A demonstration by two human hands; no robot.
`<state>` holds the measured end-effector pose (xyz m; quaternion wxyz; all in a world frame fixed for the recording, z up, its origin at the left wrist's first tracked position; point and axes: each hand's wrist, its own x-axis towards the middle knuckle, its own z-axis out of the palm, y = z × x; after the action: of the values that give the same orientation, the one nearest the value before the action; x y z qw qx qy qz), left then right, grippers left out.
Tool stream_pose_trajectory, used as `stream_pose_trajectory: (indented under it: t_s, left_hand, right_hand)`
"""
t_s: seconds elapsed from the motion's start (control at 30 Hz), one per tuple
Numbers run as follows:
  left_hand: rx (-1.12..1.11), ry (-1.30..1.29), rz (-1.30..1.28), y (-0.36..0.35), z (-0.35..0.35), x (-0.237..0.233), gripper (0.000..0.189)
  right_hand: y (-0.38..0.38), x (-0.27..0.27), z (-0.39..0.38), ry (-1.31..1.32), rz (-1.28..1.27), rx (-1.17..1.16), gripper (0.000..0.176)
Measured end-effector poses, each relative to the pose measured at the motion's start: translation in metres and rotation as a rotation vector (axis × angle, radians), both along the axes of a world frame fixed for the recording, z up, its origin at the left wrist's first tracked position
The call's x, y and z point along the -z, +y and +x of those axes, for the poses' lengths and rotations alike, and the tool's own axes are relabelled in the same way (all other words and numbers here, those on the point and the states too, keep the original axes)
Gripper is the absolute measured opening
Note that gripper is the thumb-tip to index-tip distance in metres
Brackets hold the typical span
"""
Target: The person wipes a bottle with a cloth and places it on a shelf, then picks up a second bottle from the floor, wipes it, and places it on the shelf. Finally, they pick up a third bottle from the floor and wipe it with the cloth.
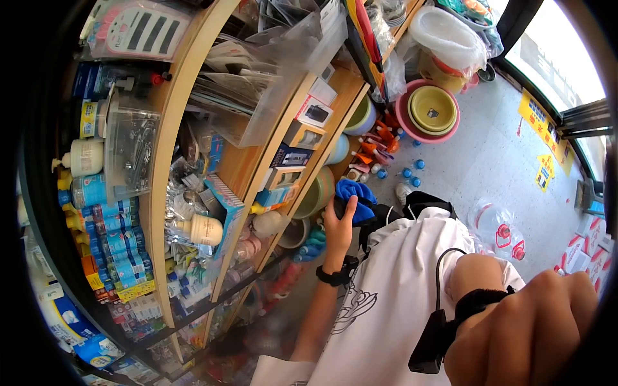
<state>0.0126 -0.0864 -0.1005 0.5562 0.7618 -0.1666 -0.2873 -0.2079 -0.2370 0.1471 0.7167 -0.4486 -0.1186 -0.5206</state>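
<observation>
The left hand (pixel 339 226) grasps a crumpled blue cloth (pixel 356 195) beyond its fingers, near the shelf (pixel 309 168) edge; its long axis is unclear. The right hand (pixel 524 321) curls, contents hidden.

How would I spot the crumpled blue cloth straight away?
Start at the tall pale-wood shelves on the picture's left, then move right to the left hand, with a black band on its wrist. The crumpled blue cloth is bunched in that hand, soft and folded, unlike the small round blue tops on the floor.
</observation>
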Motion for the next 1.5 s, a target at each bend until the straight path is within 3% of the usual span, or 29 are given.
stream_pose_trajectory:
  t_s: [0.13, 0.37, 0.73, 0.77, 0.83, 1.07, 1.13, 1.5]
  left_hand:
    - [0.003, -0.019, -0.011, -0.002, 0.002, 0.004, 0.039]
    - [0.022, -0.041, -0.001, -0.002, 0.006, 0.009, 0.040]
    - [0.038, -0.017, 0.013, -0.003, 0.005, 0.003, 0.041]
    - [0.038, -0.020, 0.021, -0.002, 0.005, 0.007, 0.042]
    - [0.037, -0.022, 0.030, -0.002, 0.006, 0.007, 0.042]
    - [0.025, -0.010, 0.021, -0.005, 0.002, 0.011, 0.043]
    - [0.018, 0.002, 0.027, -0.004, 0.001, 0.008, 0.043]
    - [0.014, -0.037, -0.005, -0.007, -0.005, 0.004, 0.039]
  right_hand:
    - [-0.001, -0.005, 0.020, -0.263, 0.104, 0.001, 0.024]
    - [0.004, -0.013, 0.028, -0.374, 0.138, 0.072, 0.019]
    - [0.016, -0.026, 0.024, -0.643, 0.301, 0.129, 0.031]
    - [0.013, -0.026, 0.011, -0.642, 0.301, 0.130, 0.031]
    - [0.003, -0.030, -0.021, -0.395, 0.309, -0.181, 0.037]
    - [0.001, -0.007, 0.056, -0.507, 0.125, -0.239, 0.039]
    - [0.004, -0.008, 0.073, -0.515, 0.051, -0.086, 0.037]
    - [0.012, -0.002, 0.074, -0.541, 0.114, -0.131, 0.036]
